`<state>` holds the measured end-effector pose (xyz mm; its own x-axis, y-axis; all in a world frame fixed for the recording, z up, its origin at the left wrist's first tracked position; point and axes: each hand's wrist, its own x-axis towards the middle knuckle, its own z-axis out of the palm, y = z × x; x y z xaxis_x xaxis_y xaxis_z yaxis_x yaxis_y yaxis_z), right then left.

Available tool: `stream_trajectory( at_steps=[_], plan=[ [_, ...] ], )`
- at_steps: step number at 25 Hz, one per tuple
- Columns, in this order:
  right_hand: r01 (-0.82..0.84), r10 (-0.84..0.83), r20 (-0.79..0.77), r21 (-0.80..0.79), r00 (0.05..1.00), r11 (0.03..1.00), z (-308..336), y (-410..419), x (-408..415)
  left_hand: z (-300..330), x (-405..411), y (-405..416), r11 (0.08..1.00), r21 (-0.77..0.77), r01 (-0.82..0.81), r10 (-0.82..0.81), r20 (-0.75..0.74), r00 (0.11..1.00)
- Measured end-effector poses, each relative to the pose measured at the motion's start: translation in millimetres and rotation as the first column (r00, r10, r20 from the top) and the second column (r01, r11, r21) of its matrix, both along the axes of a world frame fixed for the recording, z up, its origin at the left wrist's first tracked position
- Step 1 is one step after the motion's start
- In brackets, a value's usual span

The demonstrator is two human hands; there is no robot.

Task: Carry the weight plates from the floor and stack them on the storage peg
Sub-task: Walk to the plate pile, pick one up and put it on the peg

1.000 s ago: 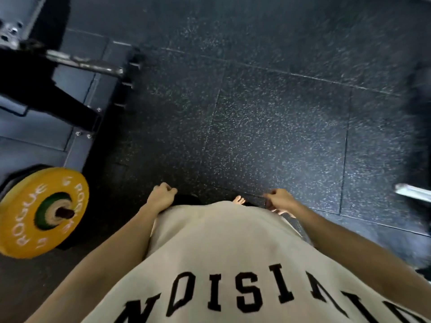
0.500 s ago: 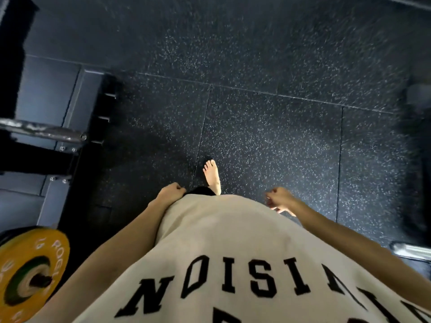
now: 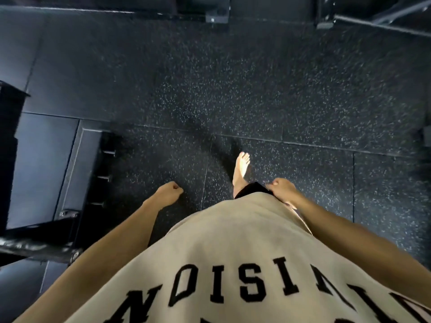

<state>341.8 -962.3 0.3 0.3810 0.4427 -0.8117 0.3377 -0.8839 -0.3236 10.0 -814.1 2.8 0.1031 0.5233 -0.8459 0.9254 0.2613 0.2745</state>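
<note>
No weight plates show anywhere in this view, and we cannot see the storage peg clearly either. The nearest candidate is the dark rack frame (image 3: 77, 173) at the left of the frame, where a few short pins (image 3: 103, 177) stick out toward the middle, with a blurred metal bar (image 3: 35, 248) crossing at lower left. Whether any of these is the peg for the plates we cannot tell.

Our left hand (image 3: 169, 193) hangs at centre-left of the frame, fingers curled loosely into the palm, and it holds nothing. Our right hand (image 3: 283, 188) sits just right of centre against the hem of the beige shirt (image 3: 233, 241); its fingers are also curled, with nothing in them that we can make out, though its underside is hidden. Between the two hands a bare foot (image 3: 241, 170) is planted forward on the speckled rubber floor (image 3: 268, 96), which fills the middle and upper frame. Dark equipment bases (image 3: 217, 14) line the top edge.

We judge this to be the walking leg between loads: both hands are free and we are crossing open floor, most likely heading for another plate. The next move calls for finding a plate on the floor, which means looking beyond what is visible here, then bending down and getting both hands round its rim. With bare feet, a dropped or slipping plate is the risk to mind.
</note>
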Motion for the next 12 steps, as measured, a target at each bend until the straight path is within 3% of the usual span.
stream_trajectory(
  at_steps=[4, 8, 12],
  plan=[
    [-0.105, 0.105, 0.006, -0.032, 0.994, 0.994, 10.7, 133.0, 67.1, 5.9, 38.2, 75.5, 0.995, 0.017, -0.103, 0.104, -0.042, 0.994],
    [-0.217, 0.216, -0.027, -0.022, 0.976, 0.976, 25.7, 268.1, 114.8, 9.6, 67.2, 155.5, 0.954, 0.134, -0.267, 0.279, -0.074, 0.958],
    [-0.376, 0.375, -0.028, -0.08, 0.927, 0.923, 13.6, 389.9, 122.5, -10.4, 83.2, 226.8, 0.914, 0.079, -0.398, 0.404, -0.082, 0.911]
  ],
)
